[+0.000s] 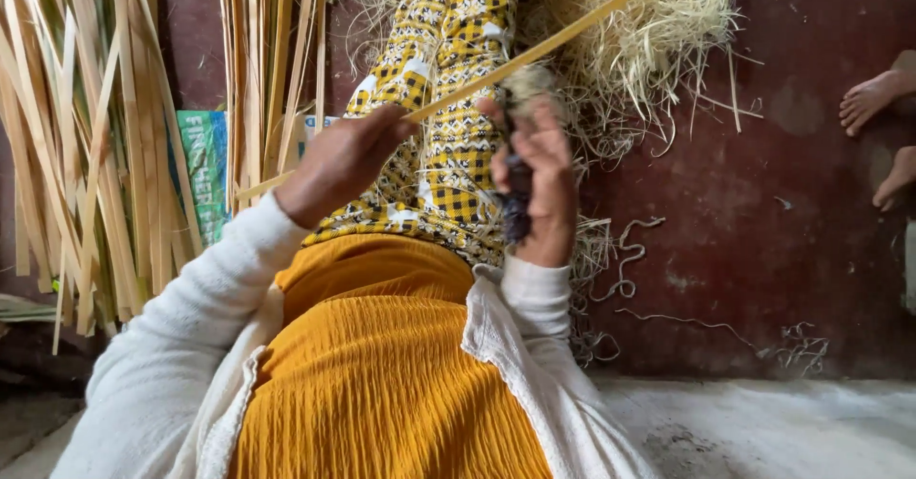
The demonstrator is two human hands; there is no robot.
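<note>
A long thin bamboo strip (563,35) runs diagonally from the upper right down to the lower left across my lap. My left hand (339,164) pinches the strip near its lower part. My right hand (534,169) is closed around a dark tool, likely a knife wrapped in dark cloth (517,188), held against the strip. Both hands hover over my yellow and black patterned skirt (448,78).
Bundles of bamboo strips (86,155) lie on the left, with more (272,59) beside my leg. A heap of pale shavings (649,40) sits on the dark red floor (763,231). Another person's bare feet (878,126) show at the right edge.
</note>
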